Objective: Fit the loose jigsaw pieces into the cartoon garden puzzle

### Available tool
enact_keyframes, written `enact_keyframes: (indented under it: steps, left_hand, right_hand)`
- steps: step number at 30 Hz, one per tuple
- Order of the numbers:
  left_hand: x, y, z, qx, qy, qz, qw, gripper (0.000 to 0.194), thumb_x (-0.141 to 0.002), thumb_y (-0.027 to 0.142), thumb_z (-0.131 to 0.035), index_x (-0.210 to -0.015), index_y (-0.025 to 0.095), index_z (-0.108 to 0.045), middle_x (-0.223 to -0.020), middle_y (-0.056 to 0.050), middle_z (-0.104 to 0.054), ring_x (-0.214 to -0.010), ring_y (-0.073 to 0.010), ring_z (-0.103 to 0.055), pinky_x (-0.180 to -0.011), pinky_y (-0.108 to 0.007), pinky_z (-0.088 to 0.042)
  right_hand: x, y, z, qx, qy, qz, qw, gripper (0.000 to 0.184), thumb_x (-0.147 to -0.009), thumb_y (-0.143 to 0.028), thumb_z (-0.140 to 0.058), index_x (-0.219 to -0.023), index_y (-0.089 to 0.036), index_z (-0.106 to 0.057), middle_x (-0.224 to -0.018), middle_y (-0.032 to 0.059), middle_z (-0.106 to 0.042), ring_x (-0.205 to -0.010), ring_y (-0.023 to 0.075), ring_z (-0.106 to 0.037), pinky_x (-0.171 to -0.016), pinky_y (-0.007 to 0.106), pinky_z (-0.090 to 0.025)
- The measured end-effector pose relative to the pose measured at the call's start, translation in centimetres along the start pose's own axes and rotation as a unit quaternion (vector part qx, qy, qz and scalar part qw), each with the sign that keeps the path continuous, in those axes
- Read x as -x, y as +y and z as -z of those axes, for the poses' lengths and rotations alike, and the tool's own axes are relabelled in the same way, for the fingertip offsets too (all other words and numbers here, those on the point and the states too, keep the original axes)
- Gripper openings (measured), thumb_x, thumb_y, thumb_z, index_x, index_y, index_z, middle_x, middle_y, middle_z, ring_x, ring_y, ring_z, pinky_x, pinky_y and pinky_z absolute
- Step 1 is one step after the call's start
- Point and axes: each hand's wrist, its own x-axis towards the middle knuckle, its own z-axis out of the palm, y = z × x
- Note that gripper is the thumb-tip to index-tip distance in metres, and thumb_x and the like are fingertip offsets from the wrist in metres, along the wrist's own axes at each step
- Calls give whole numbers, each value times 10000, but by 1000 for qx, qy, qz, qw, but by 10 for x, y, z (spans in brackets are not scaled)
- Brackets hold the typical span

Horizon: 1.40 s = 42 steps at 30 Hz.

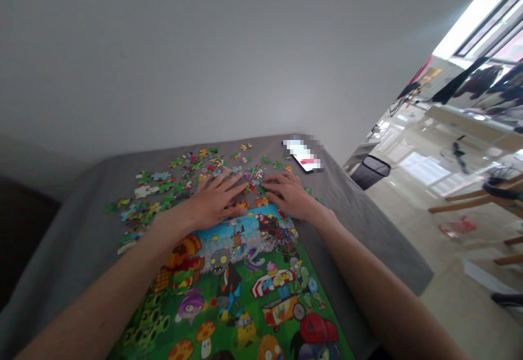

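Green puzzle poster [241, 289], long axis fore-and-aft

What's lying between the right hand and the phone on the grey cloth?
In the head view, a few loose jigsaw pieces lie on the grey cloth between the right hand and the phone.

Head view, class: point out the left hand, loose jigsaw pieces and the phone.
Left hand [214, 201]: head view, on its back.
Loose jigsaw pieces [165, 187]: head view, on a green piece.
Phone [303, 156]: head view, on its blurred screen.
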Motion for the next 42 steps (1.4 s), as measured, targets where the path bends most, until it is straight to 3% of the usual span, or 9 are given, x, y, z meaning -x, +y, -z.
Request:
enact_keyframes:
  steps: [5,9,13,19,23,26,30,35,42]
  left_hand:
    - [-4,9,-11,20,-2,-45,999,779,-1046,690,-344,-1670,255,-175,-1725,-37,-158,-1613,-365,-71,-1269,-632,-105]
    - [0,7,-7,16,11,-57,998,736,-1046,690,-340,-1635,248,-340,-1695,-43,-297,-1602,-375,-151,-1267,-621,-137]
    - [3,5,2,23,27,-68,997,652,-1050,672,-361,-1553,281,-499,-1619,-36,-467,-1573,-355,-270,-1261,-581,-206]
    - [-1,6,0,0,57,-9,998,681,-1076,606,-340,-1652,246,-291,-1729,-40,-192,-1610,-335,-145,-1267,-609,-176]
    - [-3,8,-8,13,28,-6,1000,711,-1075,621,-291,-1660,218,-268,-1721,-62,-214,-1609,-340,-145,-1268,-605,-155]
    - [-2,6,-8,19,12,-11,1000,708,-1071,631,-294,-1651,223,-301,-1711,-89,-242,-1599,-336,-195,-1266,-584,-168]
    - [3,-4,2,46,-6,-43,998,635,-1069,615,-344,-1595,270,-424,-1698,-78,-290,-1592,-321,-231,-1270,-565,-186]
    - [12,-28,20,80,11,-45,996,544,-1055,551,-407,-1482,260,-578,-1616,-66,-474,-1528,-288,-387,-1265,-471,-266]
    - [24,-59,27,121,6,-6,993,608,-1013,553,-366,-1482,226,-571,-1594,-52,-511,-1476,-262,-467,-1232,-382,-350]
  right_hand:
    - [0,1,4,-13,23,26,999,254,-1024,-308,-583,-1068,-218,-817,-1210,92,-716,-1201,284,-539,-1099,487,-400]
    - [-1,-1,4,-9,23,17,1000,301,-1018,-297,-595,-1267,-216,-742,-1357,102,-671,-1290,291,-512,-1126,497,-383]
    - [-4,-4,2,15,14,-11,1000,264,-1000,-340,-635,-1212,-241,-758,-1333,88,-680,-1307,296,-487,-1115,495,-385]
    - [-4,0,5,39,30,-90,995,250,-977,-296,-632,-1178,-191,-738,-1320,138,-671,-1292,349,-490,-1059,543,-419]
    - [-6,-1,2,43,40,-96,994,395,-1008,-217,-519,-1384,-192,-636,-1468,144,-604,-1361,347,-472,-1098,556,-404]
    - [-11,-9,-5,38,23,-50,998,472,-1048,-286,-482,-1514,-228,-524,-1605,94,-496,-1494,313,-375,-1184,548,-350]
    - [-16,-21,-13,41,-13,-1,999,479,-1074,-360,-457,-1539,-259,-506,-1632,61,-469,-1563,323,-287,-1209,563,-337]
    - [-14,-26,-10,32,-26,22,999,422,-1070,-393,-483,-1459,-284,-606,-1564,18,-558,-1496,355,-369,-1186,585,-352]
    - [-11,-30,-4,8,-39,58,998,361,-1074,-371,-492,-1357,-269,-690,-1441,13,-670,-1394,317,-464,-1163,549,-365]
